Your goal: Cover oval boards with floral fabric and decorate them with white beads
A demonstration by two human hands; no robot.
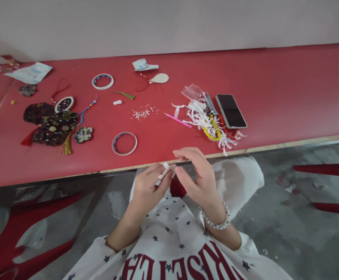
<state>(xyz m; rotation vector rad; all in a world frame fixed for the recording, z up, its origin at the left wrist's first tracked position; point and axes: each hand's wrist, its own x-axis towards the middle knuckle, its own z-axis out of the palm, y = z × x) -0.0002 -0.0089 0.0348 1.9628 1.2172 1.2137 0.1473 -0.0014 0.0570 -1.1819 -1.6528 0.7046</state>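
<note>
At the table's front edge, my left hand (149, 186) pinches a small flat white piece (164, 171) with short strips sticking out, perhaps tape; its exact kind is unclear. My right hand (199, 177) is just to its right, thumb and index finger apart, with nothing visible between them. Beyond my hands lie a roll of double-sided tape (124, 154), a scatter of small white beads (143, 113) and a pink pen-like stick (177, 120). A heap of white paper strips (197, 114) lies to the right, with scissors (210, 104) partly buried in it.
A phone (231, 111) lies right of the heap. A second tape roll (102, 81) and a white tag with red cord (160, 78) are farther back. Dark patterned fabric pieces with tassels (54, 128) cover the left of the red table (289, 89).
</note>
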